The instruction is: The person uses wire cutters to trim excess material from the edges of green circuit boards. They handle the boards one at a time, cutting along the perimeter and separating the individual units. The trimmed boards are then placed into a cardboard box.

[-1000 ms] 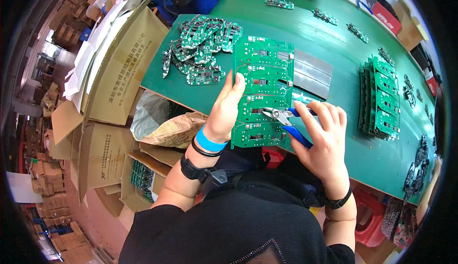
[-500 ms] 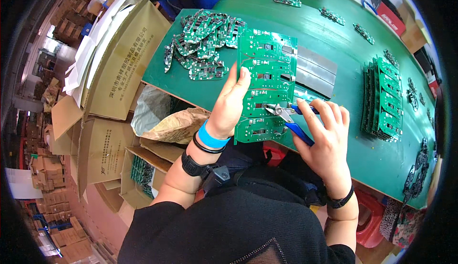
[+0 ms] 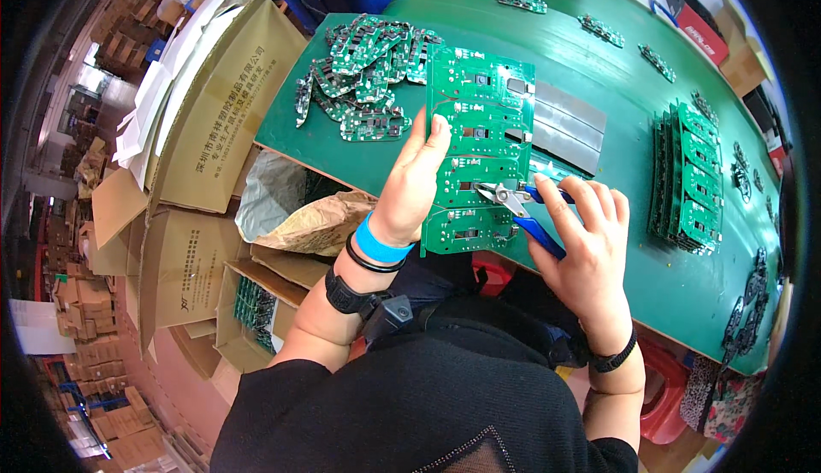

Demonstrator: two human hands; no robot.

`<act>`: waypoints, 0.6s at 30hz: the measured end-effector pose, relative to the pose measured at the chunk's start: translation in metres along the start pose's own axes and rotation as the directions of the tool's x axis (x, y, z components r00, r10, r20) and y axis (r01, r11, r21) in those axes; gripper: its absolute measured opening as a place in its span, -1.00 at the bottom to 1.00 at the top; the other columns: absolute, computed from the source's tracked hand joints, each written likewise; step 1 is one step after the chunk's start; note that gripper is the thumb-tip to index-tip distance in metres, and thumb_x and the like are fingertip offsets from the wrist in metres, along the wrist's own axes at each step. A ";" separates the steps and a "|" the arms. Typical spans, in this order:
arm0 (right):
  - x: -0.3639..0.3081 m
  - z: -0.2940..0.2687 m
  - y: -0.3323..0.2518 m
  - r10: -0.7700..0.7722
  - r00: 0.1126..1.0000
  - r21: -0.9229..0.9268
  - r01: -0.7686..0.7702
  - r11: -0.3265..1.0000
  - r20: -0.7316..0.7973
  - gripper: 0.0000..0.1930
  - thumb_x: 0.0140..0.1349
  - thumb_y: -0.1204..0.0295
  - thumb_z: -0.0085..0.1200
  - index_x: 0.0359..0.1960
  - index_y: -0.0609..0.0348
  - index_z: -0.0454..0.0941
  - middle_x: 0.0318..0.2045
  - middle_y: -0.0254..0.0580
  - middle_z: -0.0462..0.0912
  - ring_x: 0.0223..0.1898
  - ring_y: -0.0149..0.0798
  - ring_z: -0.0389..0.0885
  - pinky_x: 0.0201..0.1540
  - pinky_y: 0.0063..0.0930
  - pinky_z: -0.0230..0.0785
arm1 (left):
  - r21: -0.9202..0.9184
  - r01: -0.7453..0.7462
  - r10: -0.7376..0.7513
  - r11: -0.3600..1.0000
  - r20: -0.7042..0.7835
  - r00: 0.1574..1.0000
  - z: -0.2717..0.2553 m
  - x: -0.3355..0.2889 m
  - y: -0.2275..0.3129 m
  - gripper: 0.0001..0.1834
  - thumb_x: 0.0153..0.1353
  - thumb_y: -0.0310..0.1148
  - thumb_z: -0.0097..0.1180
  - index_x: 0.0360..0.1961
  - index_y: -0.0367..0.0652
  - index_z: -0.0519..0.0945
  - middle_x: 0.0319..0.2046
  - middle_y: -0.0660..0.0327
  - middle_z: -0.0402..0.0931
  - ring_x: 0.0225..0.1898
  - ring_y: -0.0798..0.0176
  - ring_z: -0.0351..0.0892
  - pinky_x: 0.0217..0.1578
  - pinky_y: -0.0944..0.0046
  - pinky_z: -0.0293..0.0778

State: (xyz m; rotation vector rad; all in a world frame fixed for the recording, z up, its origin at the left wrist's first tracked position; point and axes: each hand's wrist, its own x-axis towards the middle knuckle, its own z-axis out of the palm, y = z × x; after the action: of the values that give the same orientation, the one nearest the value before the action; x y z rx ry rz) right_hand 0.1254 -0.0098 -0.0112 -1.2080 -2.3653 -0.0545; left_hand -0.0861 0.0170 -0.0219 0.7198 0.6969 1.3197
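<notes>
My left hand grips a green circuit board panel by its left edge, thumb on top. The panel is made of several joined boards and is held up above the table's front edge. My right hand is closed round the blue handles of wire cutters. Their metal jaws lie over the panel's lower part, near the line between two boards; whether they touch it I cannot tell. A heap of separate small circuit boards lies on the table beyond my left hand.
On the green table, a stack of panels stands at right. Single boards lie along the far side. Behind the held panel are grey strips. Cardboard boxes and a paper-lined bag border the table's left side.
The cutters and my right hand have shifted very slightly, with the jaws still over the panel's lower part. The panel has risen a little in my left hand.
</notes>
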 end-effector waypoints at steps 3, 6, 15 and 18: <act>0.001 -0.001 -0.002 0.007 1.000 -0.002 -0.007 1.000 0.010 -0.31 -0.21 0.34 0.32 0.11 0.05 0.47 -0.11 -0.17 0.47 -0.07 -0.11 0.43 0.01 -0.16 0.19 | -0.004 -0.012 0.012 1.000 -0.009 1.000 -0.002 0.000 -0.002 -0.58 0.49 -0.17 -0.27 0.27 -0.10 0.22 0.07 0.18 0.43 0.05 0.31 0.48 0.03 0.28 0.46; 0.001 -0.001 -0.002 0.007 1.000 -0.001 -0.007 1.000 0.009 -0.30 -0.22 0.34 0.32 0.11 0.04 0.47 -0.11 -0.18 0.47 -0.07 -0.12 0.43 0.01 -0.17 0.19 | 0.008 -0.025 0.025 1.000 -0.008 1.000 -0.003 0.000 -0.003 -0.57 0.49 -0.16 -0.27 0.27 -0.09 0.21 0.08 0.19 0.43 0.05 0.32 0.47 0.02 0.29 0.46; 0.001 0.002 -0.002 -0.055 0.998 -0.025 0.054 0.998 -0.035 -0.36 -0.22 0.34 0.34 0.04 0.05 0.50 -0.19 -0.22 0.49 -0.20 -0.16 0.46 -0.12 -0.25 0.25 | 0.004 -0.025 0.025 1.000 -0.023 0.999 -0.003 -0.001 -0.001 -0.58 0.49 -0.17 -0.30 0.28 -0.07 0.20 0.09 0.17 0.42 0.05 0.28 0.48 0.01 0.24 0.49; 0.001 0.005 -0.003 -0.037 0.998 0.006 0.038 0.999 -0.051 -0.38 -0.22 0.35 0.34 0.02 0.06 0.52 -0.21 -0.21 0.49 -0.21 -0.16 0.46 -0.14 -0.26 0.25 | 0.009 -0.037 0.038 0.999 -0.022 0.999 -0.006 0.001 -0.002 -0.59 0.49 -0.18 -0.32 0.28 -0.05 0.20 0.09 0.14 0.42 0.05 0.23 0.50 0.00 0.18 0.52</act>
State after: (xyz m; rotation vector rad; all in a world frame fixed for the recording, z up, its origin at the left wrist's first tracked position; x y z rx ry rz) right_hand 0.1211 -0.0095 -0.0149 -1.1458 -2.3426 -0.0887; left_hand -0.0896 0.0182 -0.0277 0.7287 0.7102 1.3616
